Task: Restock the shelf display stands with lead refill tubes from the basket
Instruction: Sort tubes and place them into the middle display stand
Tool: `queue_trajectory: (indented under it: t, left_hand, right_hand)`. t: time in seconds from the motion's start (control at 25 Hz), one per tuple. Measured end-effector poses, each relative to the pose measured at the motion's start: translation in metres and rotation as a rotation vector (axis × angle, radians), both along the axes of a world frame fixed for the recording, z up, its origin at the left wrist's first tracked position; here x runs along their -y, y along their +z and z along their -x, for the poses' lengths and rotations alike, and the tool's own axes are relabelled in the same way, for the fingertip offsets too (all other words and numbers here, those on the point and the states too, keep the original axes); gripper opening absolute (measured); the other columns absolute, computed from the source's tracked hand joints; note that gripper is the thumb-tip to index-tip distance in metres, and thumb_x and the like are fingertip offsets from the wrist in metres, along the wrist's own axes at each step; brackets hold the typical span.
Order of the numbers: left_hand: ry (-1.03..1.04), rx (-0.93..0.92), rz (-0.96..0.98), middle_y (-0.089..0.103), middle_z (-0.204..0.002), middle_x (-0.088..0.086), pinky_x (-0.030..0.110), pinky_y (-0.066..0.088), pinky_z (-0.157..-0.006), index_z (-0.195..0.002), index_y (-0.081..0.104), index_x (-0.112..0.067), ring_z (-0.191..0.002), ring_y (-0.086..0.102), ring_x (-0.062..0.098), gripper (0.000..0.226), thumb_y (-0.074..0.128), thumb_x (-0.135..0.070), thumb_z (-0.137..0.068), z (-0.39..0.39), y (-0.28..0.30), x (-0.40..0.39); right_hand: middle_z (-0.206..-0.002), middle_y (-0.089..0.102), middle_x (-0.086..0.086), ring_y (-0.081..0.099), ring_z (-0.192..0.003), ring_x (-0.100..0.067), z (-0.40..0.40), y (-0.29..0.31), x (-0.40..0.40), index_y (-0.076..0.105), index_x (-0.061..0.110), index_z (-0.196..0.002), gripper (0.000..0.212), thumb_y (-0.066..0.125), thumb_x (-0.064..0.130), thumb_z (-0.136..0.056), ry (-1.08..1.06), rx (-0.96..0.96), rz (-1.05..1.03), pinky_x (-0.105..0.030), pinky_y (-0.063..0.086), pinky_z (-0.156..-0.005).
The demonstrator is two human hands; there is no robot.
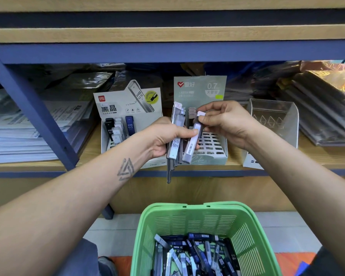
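While the left hand (168, 139) grips a bundle of slim translucent-grey lead refill tubes (175, 134), fingers curled round it, the right hand (225, 121) pinches the white-capped top of one tube (195, 136) at the bundle's right edge, apparently drawing it out. Both hands sit in front of the shelf, level with the two stands.

Behind the right hand stands the pale-green cardboard display stand marked 0.7 (200, 87); its white slotted grid (211, 142) shows mostly vacant slots, with a few grey tubes at the back. To its left, the white cardboard display stand marked HB 0.5 (126, 108) holds several black, blue and clear tubes. A clear plastic bin (275, 116) sits to the right.

Judged from this, restocking is at an early stage: the green slotted plastic basket (245, 222) below holds many loose tubes, dark blue and grey, flat-sided, printed HB 0.5.
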State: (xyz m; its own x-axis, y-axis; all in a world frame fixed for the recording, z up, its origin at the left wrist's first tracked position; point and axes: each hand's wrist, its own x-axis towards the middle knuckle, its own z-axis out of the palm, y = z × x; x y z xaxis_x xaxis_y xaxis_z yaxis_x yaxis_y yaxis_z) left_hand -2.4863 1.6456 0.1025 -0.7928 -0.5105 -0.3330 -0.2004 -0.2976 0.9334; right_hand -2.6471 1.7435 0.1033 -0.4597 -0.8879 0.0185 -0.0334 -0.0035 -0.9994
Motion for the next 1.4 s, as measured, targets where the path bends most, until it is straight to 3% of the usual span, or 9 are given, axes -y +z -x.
queue_trajectory:
  t: [0.08,0.16,0.28,0.44,0.64,0.8,1.04,1.2,1.4]
  left_hand:
    - [0.016,0.051,-0.017,0.075,-0.088,0.020,0.036,0.063,-0.064,-0.106,0.067,0.006,-0.072,0.074,0.026,0.020,0.070,-0.003,-0.088,0.001,-0.001,0.005]
    - [0.085,0.132,-0.002,0.073,-0.077,0.015,0.027,0.061,-0.057,-0.096,0.066,0.004,-0.060,0.072,0.020,0.011,0.067,-0.006,-0.092,0.000,-0.002,0.011]
    - [0.208,0.224,0.079,0.064,-0.065,0.010,0.021,0.055,-0.045,-0.090,0.063,0.001,-0.046,0.064,0.014,0.007,0.066,-0.004,-0.093,-0.003,-0.003,0.020]
    - [0.269,0.236,0.110,0.055,-0.060,0.005,0.020,0.051,-0.043,-0.098,0.064,0.000,-0.040,0.058,0.012,0.008,0.068,-0.002,-0.091,-0.003,-0.006,0.024]
    - [0.256,0.248,0.094,0.053,-0.063,0.004,0.021,0.051,-0.046,-0.091,0.060,-0.004,-0.043,0.058,0.011,0.007,0.067,-0.003,-0.092,-0.002,-0.006,0.025]
    - [0.242,0.259,0.094,0.053,-0.063,0.003,0.020,0.050,-0.044,-0.087,0.058,-0.006,-0.040,0.058,0.010,0.010,0.065,-0.004,-0.093,-0.002,-0.007,0.025]
    - [0.239,0.256,0.095,0.053,-0.064,0.004,0.018,0.050,-0.042,-0.092,0.058,-0.005,-0.041,0.058,0.010,0.007,0.065,-0.003,-0.093,-0.002,-0.007,0.024]
    - [0.238,0.263,0.092,0.054,-0.064,0.004,0.019,0.051,-0.043,-0.092,0.059,-0.004,-0.042,0.059,0.011,0.007,0.066,-0.003,-0.092,0.000,-0.008,0.023]
    - [0.227,0.254,0.095,0.054,-0.063,0.004,0.019,0.051,-0.043,-0.090,0.059,-0.004,-0.041,0.059,0.011,0.007,0.066,-0.003,-0.092,0.001,-0.009,0.023]
  right_hand:
    - [-0.073,0.071,-0.009,0.070,-0.072,-0.022,0.007,0.002,-0.002,0.069,0.001,-0.100,0.018,0.068,-0.011,-0.086,-0.046,-0.005,0.031,-0.025,0.060,-0.065]
    - [-0.078,0.070,-0.011,0.071,-0.074,-0.023,0.015,0.003,-0.004,0.070,0.007,-0.096,0.020,0.070,-0.010,-0.086,-0.096,-0.063,0.061,-0.033,0.063,-0.074]
    - [-0.087,0.066,-0.012,0.069,-0.077,-0.026,0.020,0.002,-0.003,0.070,0.016,-0.091,0.023,0.075,-0.005,-0.084,-0.177,-0.330,0.072,-0.045,0.062,-0.081]
    - [-0.092,0.071,-0.002,0.072,-0.077,-0.025,0.012,0.004,0.001,0.069,0.028,-0.088,0.025,0.080,0.006,-0.083,-0.218,-0.660,0.064,-0.041,0.061,-0.081]
    - [-0.093,0.072,0.004,0.071,-0.081,-0.007,-0.002,-0.003,0.006,0.071,0.024,-0.096,0.018,0.078,0.012,-0.086,-0.192,-0.795,0.112,-0.032,0.060,-0.082]
    - [-0.088,0.073,0.004,0.071,-0.081,-0.010,-0.006,-0.003,0.007,0.073,0.024,-0.094,0.015,0.081,0.016,-0.084,-0.177,-0.843,0.113,-0.036,0.059,-0.080]
    - [-0.084,0.071,0.009,0.068,-0.078,-0.007,-0.007,-0.002,0.005,0.076,0.019,-0.092,0.010,0.081,0.013,-0.085,-0.094,-0.931,0.087,-0.026,0.057,-0.077]
    - [-0.104,0.074,-0.003,0.068,-0.095,-0.020,-0.005,-0.014,0.010,0.077,0.010,-0.108,0.017,0.070,0.010,-0.093,-0.129,-1.202,0.122,-0.035,0.055,-0.086]
    - [-0.099,0.075,-0.005,0.068,-0.092,-0.027,-0.005,-0.017,0.009,0.074,0.012,-0.104,0.015,0.064,0.009,-0.093,-0.181,-1.228,0.077,-0.045,0.056,-0.080]
